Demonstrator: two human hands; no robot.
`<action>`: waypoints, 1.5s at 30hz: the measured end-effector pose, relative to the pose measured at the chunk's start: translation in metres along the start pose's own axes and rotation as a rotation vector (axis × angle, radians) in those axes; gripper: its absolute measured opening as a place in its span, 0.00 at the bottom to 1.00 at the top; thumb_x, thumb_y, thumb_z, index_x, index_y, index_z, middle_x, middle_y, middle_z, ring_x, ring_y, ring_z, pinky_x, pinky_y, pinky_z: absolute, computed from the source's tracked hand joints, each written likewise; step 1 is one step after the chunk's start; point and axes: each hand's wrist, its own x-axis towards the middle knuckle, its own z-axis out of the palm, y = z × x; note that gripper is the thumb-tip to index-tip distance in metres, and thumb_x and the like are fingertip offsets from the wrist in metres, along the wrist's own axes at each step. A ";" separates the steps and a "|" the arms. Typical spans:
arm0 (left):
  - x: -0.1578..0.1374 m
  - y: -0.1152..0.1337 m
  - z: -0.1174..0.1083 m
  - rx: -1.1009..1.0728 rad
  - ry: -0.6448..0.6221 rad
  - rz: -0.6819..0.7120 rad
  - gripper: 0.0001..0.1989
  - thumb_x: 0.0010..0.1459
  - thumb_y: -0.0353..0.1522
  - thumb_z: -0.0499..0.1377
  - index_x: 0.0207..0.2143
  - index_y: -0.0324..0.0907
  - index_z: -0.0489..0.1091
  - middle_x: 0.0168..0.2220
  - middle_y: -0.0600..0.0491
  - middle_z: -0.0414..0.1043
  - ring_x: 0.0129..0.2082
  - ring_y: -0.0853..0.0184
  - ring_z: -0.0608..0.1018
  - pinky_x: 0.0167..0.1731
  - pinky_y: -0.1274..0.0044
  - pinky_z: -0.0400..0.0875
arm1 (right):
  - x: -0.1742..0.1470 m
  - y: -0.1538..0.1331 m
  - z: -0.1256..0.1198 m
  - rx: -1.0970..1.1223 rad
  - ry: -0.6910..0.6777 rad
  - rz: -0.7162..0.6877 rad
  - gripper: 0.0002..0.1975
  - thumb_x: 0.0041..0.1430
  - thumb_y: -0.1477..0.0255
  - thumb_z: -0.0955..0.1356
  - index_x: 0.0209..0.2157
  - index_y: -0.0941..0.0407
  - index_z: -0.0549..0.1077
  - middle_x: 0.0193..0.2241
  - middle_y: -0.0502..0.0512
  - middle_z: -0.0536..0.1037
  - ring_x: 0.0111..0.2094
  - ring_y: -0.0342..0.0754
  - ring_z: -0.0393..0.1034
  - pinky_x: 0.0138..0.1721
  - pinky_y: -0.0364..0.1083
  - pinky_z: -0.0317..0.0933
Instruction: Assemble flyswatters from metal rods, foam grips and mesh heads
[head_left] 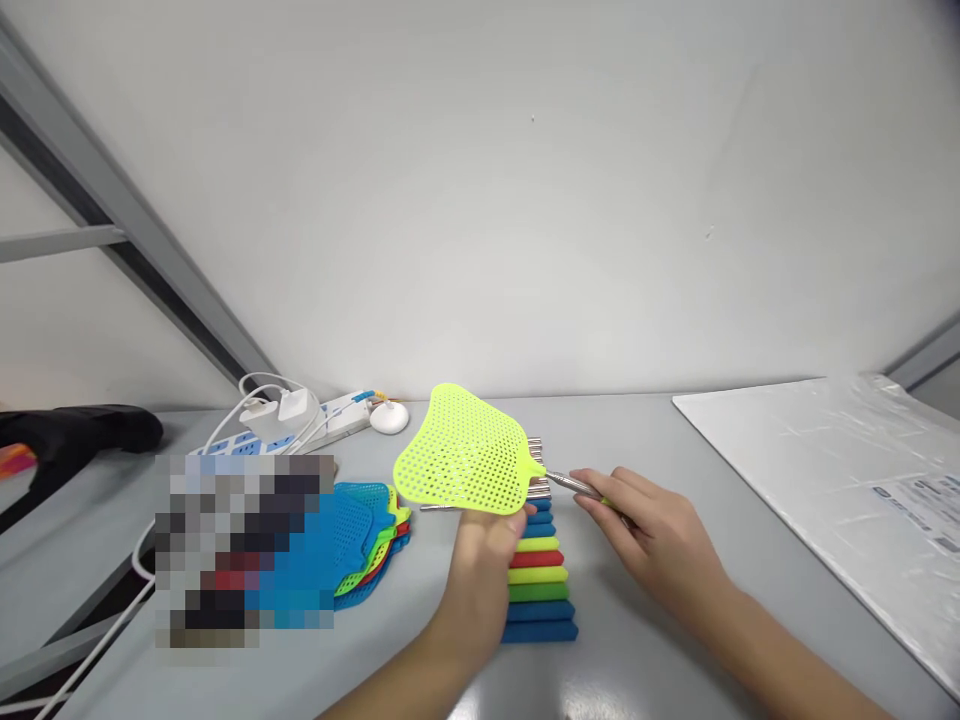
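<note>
A yellow-green perforated fly swatter head [469,450] is raised above the table, its narrow neck pointing right onto a thin metal rod [574,484]. My left hand [484,555] is closed at the head's lower edge, with most of its fingers hidden behind it. My right hand [660,525] pinches the rod near its handle end, where a bit of yellow-green shows. Under and between my hands lies a row of rods with coloured handles [538,592] in blue, green, yellow and red. Left of them is a fanned stack of swatter heads [360,540], mostly blue on top.
A power strip [341,420] with white plugs and cables and a round white device [389,417] sit at the back left. A pixelated patch hides part of the left side. A plastic-wrapped white panel [832,480] lies at the right. A wall rises behind the grey table [630,670].
</note>
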 end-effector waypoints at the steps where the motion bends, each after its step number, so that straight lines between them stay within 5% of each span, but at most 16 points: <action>1: -0.002 -0.002 0.000 0.017 -0.031 0.014 0.20 0.55 0.41 0.62 0.50 0.46 0.72 0.49 0.48 0.75 0.51 0.54 0.74 0.47 0.68 0.70 | 0.000 0.002 0.000 -0.048 0.018 -0.028 0.12 0.68 0.69 0.63 0.50 0.53 0.73 0.24 0.47 0.67 0.22 0.40 0.60 0.24 0.41 0.52; 5: -0.010 0.001 0.004 0.049 0.005 -0.032 0.21 0.62 0.45 0.55 0.54 0.47 0.69 0.56 0.49 0.69 0.53 0.57 0.73 0.49 0.70 0.70 | 0.000 0.001 0.000 -0.145 0.004 -0.128 0.12 0.68 0.69 0.62 0.48 0.54 0.73 0.24 0.47 0.66 0.22 0.41 0.59 0.24 0.42 0.50; 9: -0.011 0.003 0.008 0.111 0.080 -0.072 0.21 0.65 0.47 0.50 0.50 0.46 0.72 0.52 0.50 0.73 0.50 0.60 0.74 0.49 0.72 0.69 | -0.002 -0.008 -0.004 -0.036 -0.113 -0.067 0.12 0.69 0.68 0.60 0.46 0.53 0.74 0.23 0.47 0.68 0.22 0.41 0.60 0.24 0.42 0.51; 15: -0.010 -0.006 0.003 0.071 -0.013 -0.066 0.23 0.64 0.49 0.50 0.47 0.45 0.73 0.48 0.47 0.76 0.46 0.57 0.76 0.50 0.65 0.69 | 0.001 -0.021 -0.011 0.281 -0.287 0.098 0.15 0.69 0.68 0.59 0.51 0.49 0.72 0.33 0.51 0.79 0.31 0.45 0.72 0.33 0.42 0.63; 20: -0.011 0.004 0.004 0.077 -0.161 -0.036 0.24 0.66 0.49 0.46 0.47 0.43 0.72 0.44 0.47 0.78 0.51 0.56 0.75 0.58 0.61 0.61 | 0.006 -0.026 -0.018 0.358 -0.340 0.151 0.16 0.69 0.65 0.59 0.48 0.51 0.75 0.29 0.49 0.79 0.27 0.46 0.72 0.28 0.41 0.65; 24: -0.007 0.013 0.004 0.074 -0.239 -0.101 0.23 0.67 0.47 0.46 0.48 0.42 0.71 0.46 0.47 0.78 0.50 0.58 0.75 0.55 0.64 0.65 | 0.009 -0.027 -0.022 0.431 -0.390 0.169 0.17 0.69 0.64 0.58 0.43 0.52 0.77 0.28 0.49 0.79 0.28 0.46 0.73 0.29 0.42 0.66; 27: -0.002 0.014 0.004 0.104 -0.220 -0.061 0.21 0.67 0.45 0.47 0.47 0.41 0.71 0.43 0.48 0.79 0.47 0.59 0.77 0.52 0.66 0.67 | 0.007 -0.027 -0.022 0.412 -0.358 0.160 0.17 0.69 0.64 0.58 0.41 0.52 0.77 0.28 0.50 0.79 0.28 0.48 0.73 0.28 0.43 0.66; 32: 0.002 0.013 0.005 0.229 -0.132 0.060 0.17 0.66 0.41 0.52 0.43 0.41 0.74 0.44 0.48 0.78 0.47 0.60 0.77 0.49 0.70 0.69 | 0.000 -0.017 -0.016 0.216 -0.233 0.064 0.15 0.69 0.67 0.60 0.52 0.50 0.72 0.39 0.53 0.81 0.36 0.46 0.75 0.36 0.43 0.65; 37: -0.003 0.016 0.007 0.302 -0.121 0.061 0.14 0.63 0.40 0.56 0.42 0.42 0.76 0.41 0.49 0.77 0.42 0.61 0.77 0.48 0.71 0.69 | -0.004 -0.005 -0.010 -0.014 -0.139 -0.064 0.14 0.69 0.67 0.60 0.49 0.53 0.73 0.26 0.50 0.76 0.23 0.42 0.67 0.24 0.42 0.55; 45: -0.013 0.025 0.014 0.280 -0.015 0.087 0.14 0.64 0.41 0.56 0.40 0.45 0.78 0.42 0.52 0.77 0.39 0.64 0.77 0.44 0.74 0.71 | -0.004 -0.011 -0.003 -0.259 0.083 -0.176 0.09 0.68 0.69 0.63 0.38 0.54 0.74 0.19 0.46 0.66 0.21 0.41 0.58 0.24 0.43 0.45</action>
